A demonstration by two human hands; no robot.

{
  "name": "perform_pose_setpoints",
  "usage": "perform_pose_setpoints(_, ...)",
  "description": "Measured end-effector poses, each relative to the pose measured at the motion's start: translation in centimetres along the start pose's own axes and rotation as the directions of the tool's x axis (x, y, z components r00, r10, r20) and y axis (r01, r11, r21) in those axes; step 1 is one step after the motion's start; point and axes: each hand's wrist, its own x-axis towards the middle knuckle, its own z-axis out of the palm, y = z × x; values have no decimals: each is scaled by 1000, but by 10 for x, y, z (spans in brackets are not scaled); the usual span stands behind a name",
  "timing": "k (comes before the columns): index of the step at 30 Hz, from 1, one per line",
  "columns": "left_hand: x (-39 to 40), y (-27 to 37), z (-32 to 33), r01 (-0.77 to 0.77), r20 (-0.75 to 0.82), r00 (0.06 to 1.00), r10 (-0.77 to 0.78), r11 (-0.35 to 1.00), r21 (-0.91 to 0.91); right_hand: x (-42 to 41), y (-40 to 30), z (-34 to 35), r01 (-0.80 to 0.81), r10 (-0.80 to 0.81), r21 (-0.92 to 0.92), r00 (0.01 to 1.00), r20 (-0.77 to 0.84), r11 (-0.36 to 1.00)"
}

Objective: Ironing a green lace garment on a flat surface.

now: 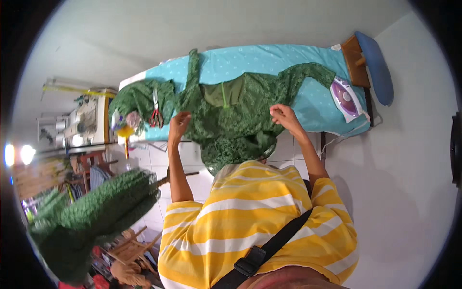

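A green lace garment (234, 115) lies spread over a blue cloth-covered ironing table (223, 57), its lower part hanging over the near edge towards the person. My left hand (180, 123) is at the garment's left side, fingers curled; whether it pinches the lace cannot be told. At the garment's right side is my right hand (283, 115), fingers bent, with no clear hold on the fabric. A purple and white steam iron (346, 97) rests at the right, touching the end of a sleeve. Red-handled scissors (156, 112) lie on more green lace (133, 95) at the left.
A blue padded board on a wooden stand (375, 68) is at the table's right end. The iron's cord (326, 144) hangs off the near edge. More green lace (104, 202) hangs at lower left, near a wooden stool (131, 249). A sewing machine (77, 128) is at far left.
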Motion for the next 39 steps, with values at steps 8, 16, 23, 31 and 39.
perform_pose_setpoints(8,117,-20,10,-167,-126,879,459,545,822,145,12,2,175,-557,-832,810,-182,526)
perform_pose_setpoints(16,72,14,-38,228,-76,970,-233,972,-63,121,15,-27,-281,275,-35,953,-132,959)
perform_pose_setpoints(23,94,157,-101,-14,-221,975,16,1000,14,94,-167,-60,74,-73,-14,920,-386,997)
perform_pose_setpoints(31,233,93,-83,-258,-227,710,666,546,797,253,-100,-33,293,-820,-847,514,-251,444)
perform_pose_setpoints(39,96,-38,-31,30,-436,856,279,814,580,149,18,-49,-138,-114,-448,864,-491,883)
